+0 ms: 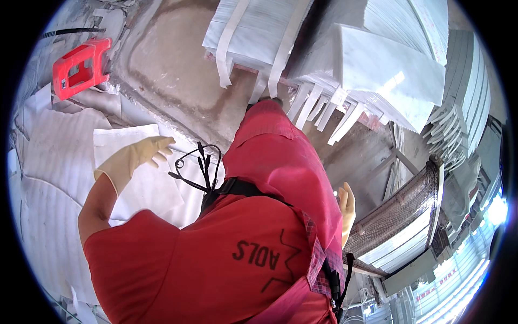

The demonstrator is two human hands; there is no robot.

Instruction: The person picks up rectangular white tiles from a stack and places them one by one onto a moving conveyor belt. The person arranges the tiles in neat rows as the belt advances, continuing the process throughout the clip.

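My left hand [135, 159], in a pale yellow rubber glove, is held out at the left with its fingers apart and nothing in them. Below it lie white sheets [127, 135], which it does not appear to touch. Beyond my right side, my right hand [347, 208] wears the same kind of glove. Its fingers stretch out, while the apron [280, 146] hides part of the hand. No held thing shows there. A bundle of black cables [205, 167] hangs at my waist belt [237, 186].
Ahead stand stacks of thin whitish panels [259, 27], one bound with pale straps [231, 43]; a larger stack [388, 70] is at right. A red plastic stool [81, 70] sits far left. A curved mesh-sided rack [396, 205] stands right. The floor [172, 54] is stained concrete.
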